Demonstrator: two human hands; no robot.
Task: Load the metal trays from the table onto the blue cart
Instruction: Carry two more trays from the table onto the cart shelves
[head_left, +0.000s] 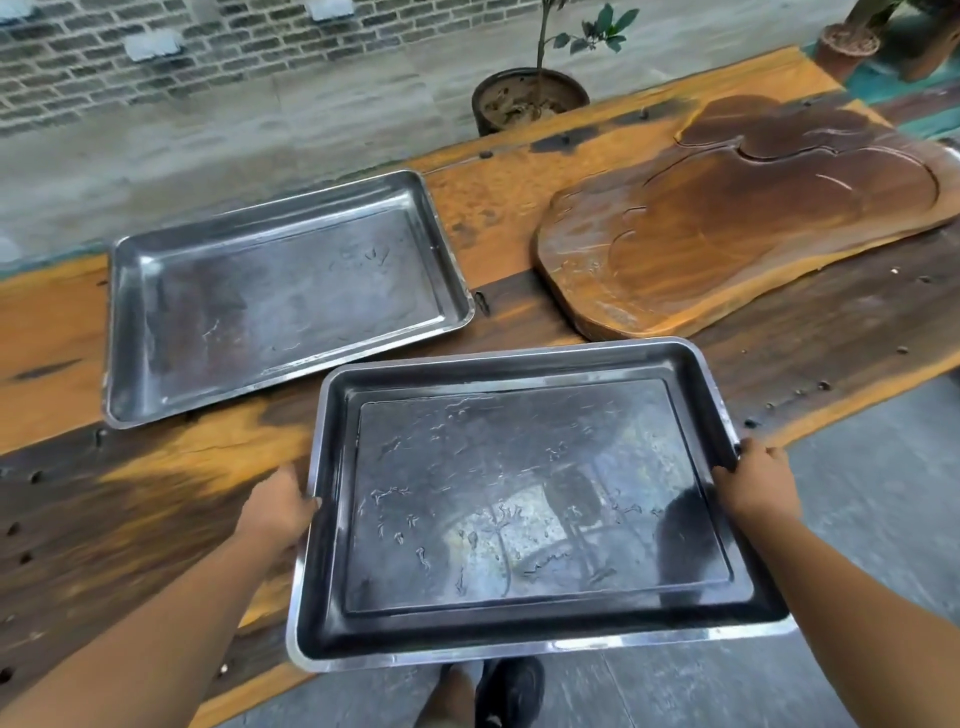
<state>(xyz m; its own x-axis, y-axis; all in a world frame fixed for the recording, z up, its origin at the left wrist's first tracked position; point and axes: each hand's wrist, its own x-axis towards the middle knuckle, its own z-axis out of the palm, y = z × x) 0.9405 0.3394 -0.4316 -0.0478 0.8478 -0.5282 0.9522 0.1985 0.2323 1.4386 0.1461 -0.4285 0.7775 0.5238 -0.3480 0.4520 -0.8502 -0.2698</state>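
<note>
You only had the one camera, worn on your head, and it looked forward and steeply down across the wooden table (130, 467) from your side of it. It sat pretty close in: your left hand (275, 506) and right hand (758, 488) came in from the bottom corners and the near tray (335, 519) filled the lower middle, while the wide lens also caught the brick wall (156, 62) and potted plant (530, 98) past the far edge.

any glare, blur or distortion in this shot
Head view: wide-angle bowing curves the long wooden table; the held rectangular metal tray mirrors its surroundings, with a bright glint on its near rim; the left hand and grey brick wall look blurred.
</note>
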